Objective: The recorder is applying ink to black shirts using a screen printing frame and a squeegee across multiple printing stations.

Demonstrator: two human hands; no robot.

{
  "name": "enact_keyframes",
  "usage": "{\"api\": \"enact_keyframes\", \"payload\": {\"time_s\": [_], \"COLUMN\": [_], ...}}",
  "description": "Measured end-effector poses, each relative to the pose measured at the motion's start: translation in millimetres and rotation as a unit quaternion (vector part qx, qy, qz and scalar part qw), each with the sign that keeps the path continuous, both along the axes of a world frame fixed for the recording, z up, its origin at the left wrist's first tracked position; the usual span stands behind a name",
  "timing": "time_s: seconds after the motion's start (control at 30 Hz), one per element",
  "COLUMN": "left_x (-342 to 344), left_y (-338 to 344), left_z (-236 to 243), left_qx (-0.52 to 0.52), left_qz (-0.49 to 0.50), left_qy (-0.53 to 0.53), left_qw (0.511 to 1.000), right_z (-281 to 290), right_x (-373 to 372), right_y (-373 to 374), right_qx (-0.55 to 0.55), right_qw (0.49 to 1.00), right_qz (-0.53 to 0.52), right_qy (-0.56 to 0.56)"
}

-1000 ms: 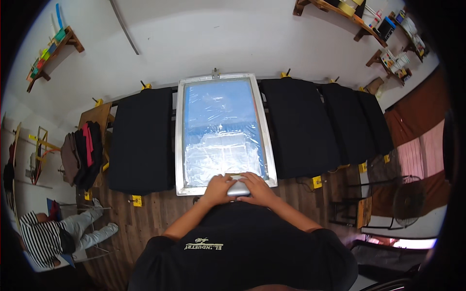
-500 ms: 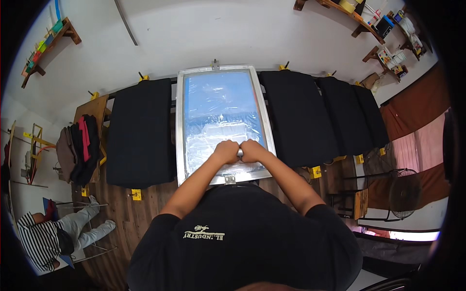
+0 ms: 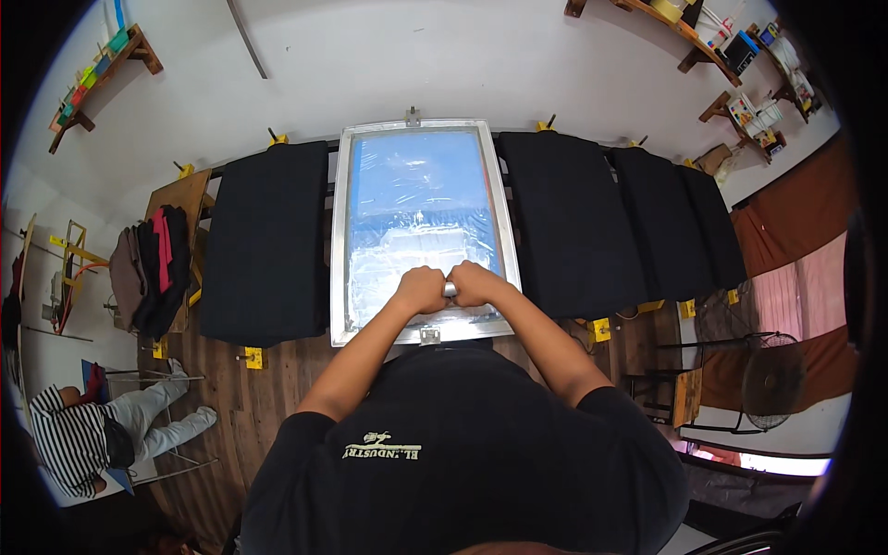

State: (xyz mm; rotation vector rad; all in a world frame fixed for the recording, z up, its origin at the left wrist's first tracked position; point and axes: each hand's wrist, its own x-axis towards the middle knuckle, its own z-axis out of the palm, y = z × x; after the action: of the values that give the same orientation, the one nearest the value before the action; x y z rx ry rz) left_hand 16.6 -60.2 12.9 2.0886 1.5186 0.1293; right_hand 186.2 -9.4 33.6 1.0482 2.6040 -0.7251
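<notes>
Over the near part of the metal-framed screen (image 3: 421, 180), your left hand (image 3: 423, 289) and right hand (image 3: 474, 283) are side by side, fingers curled closed around a silver tool (image 3: 450, 289) that shows between them. Black-covered boards (image 3: 264, 245) flank the screen on both sides.

shiny metal frame (image 3: 339, 231), glossy film (image 3: 421, 190), matt cloth (image 3: 264, 245)
</notes>
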Motion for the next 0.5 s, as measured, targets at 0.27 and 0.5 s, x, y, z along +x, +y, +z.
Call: {"api": "enact_keyframes", "payload": {"time_s": [0.27,0.5], "left_x": [-4.2,-1.4], "left_y": [10.6,15.4], "left_z": [-1.6,-2.8], "left_qx": [-0.010,-0.030], "left_qz": [-0.037,-0.046], "left_qy": [0.000,0.002], "left_qw": [0.999,0.999], "right_z": [-4.7,-12.6], "right_x": [1.7,7.6], "right_y": [-1.1,-3.3], "right_qx": [-0.013,-0.013], "right_qw": [0.999,0.998], "right_qz": [-0.026,-0.055], "right_qy": [0.014,0.028]}}
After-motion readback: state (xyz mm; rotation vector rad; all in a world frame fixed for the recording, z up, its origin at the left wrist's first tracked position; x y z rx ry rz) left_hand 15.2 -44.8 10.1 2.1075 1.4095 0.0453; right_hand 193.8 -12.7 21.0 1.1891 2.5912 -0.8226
